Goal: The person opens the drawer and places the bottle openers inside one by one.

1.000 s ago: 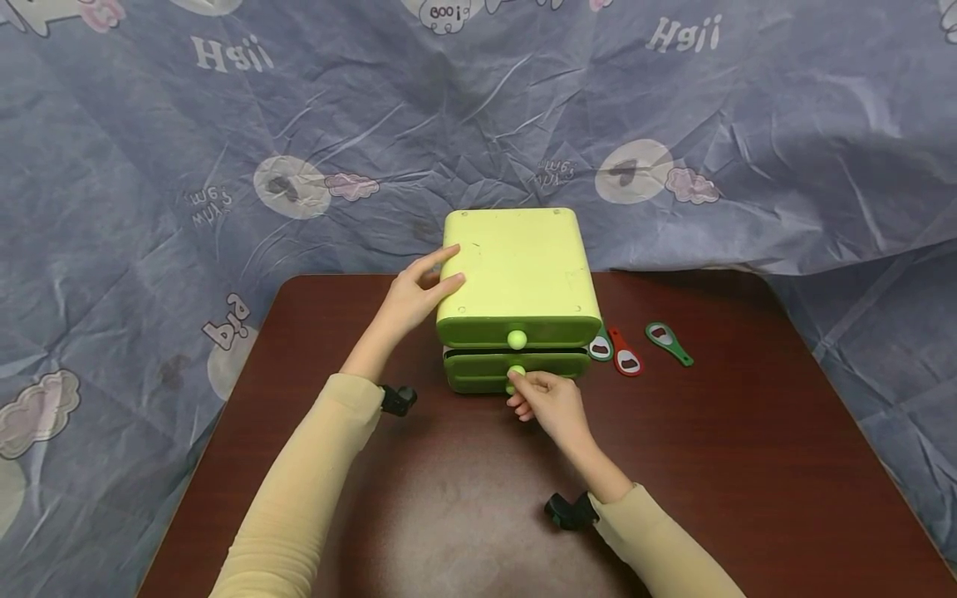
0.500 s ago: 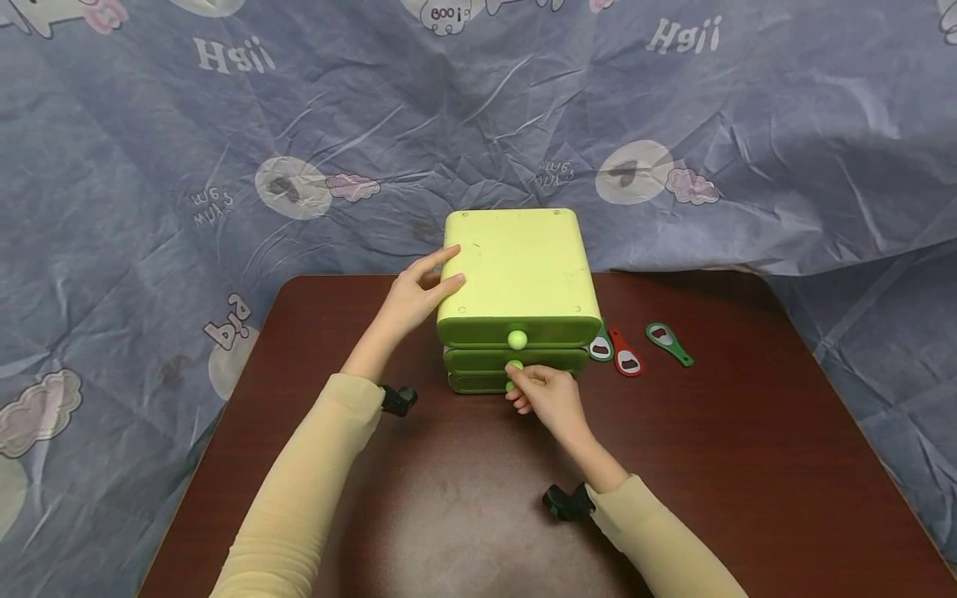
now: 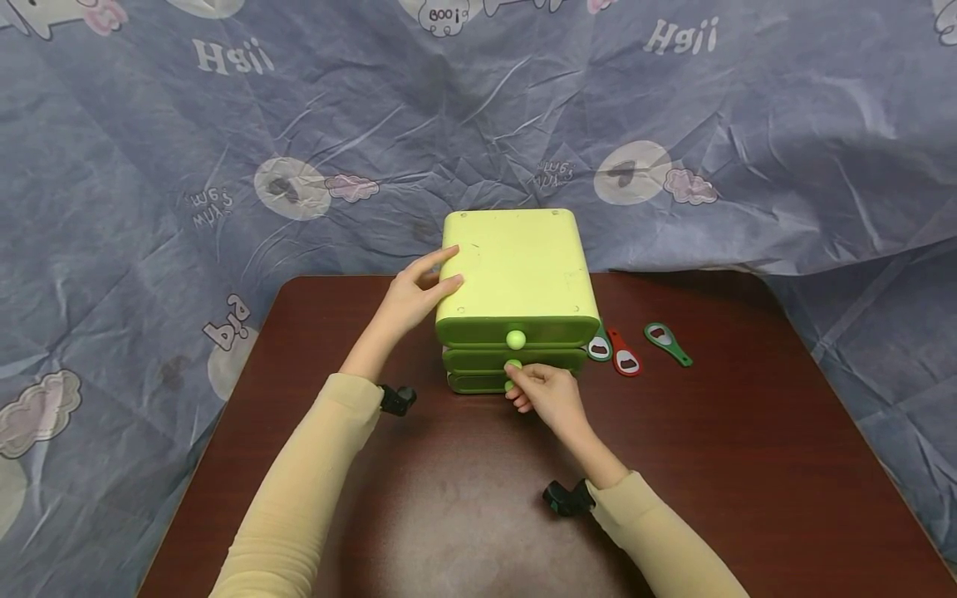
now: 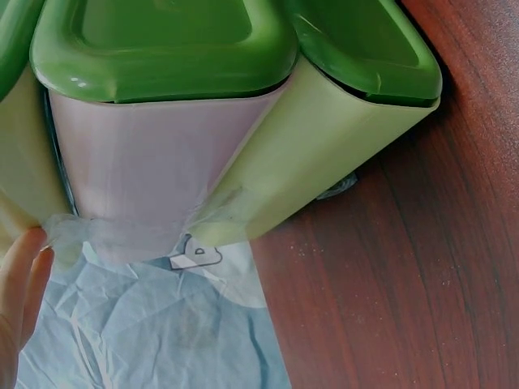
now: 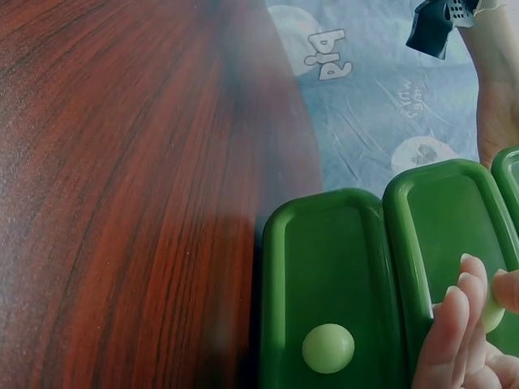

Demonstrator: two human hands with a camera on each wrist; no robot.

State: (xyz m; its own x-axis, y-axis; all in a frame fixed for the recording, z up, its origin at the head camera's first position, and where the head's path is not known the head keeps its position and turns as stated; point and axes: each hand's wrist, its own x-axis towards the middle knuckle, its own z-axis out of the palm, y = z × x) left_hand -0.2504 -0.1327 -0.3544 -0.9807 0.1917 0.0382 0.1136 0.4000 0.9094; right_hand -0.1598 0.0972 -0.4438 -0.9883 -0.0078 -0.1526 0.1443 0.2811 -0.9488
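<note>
A small chest of drawers (image 3: 516, 262) with a pale yellow top and green drawer fronts stands on the table. My left hand (image 3: 407, 299) rests on its left side, fingertips and thumb laid over the top edge. At the front, thumb and index finger of my right hand (image 3: 552, 399) pinch the round knob (image 5: 492, 312) of the middle drawer (image 3: 478, 360). That drawer sits level with its neighbours. Above it is the top drawer's knob (image 3: 516, 340). The bottom drawer's knob (image 5: 328, 348) shows plainly in the right wrist view.
Right of the chest lie a red bottle opener (image 3: 626, 359), a green bottle opener (image 3: 668, 342) and another green one (image 3: 600, 347), partly hidden by the chest. The dark red-brown table (image 3: 748, 465) ends at a printed grey-blue cloth (image 3: 478, 124) behind.
The middle drawer stuck out slightly a second ago, with a dark gap above it. It has moved back in along with my right hand. My left hand has stayed put.
</note>
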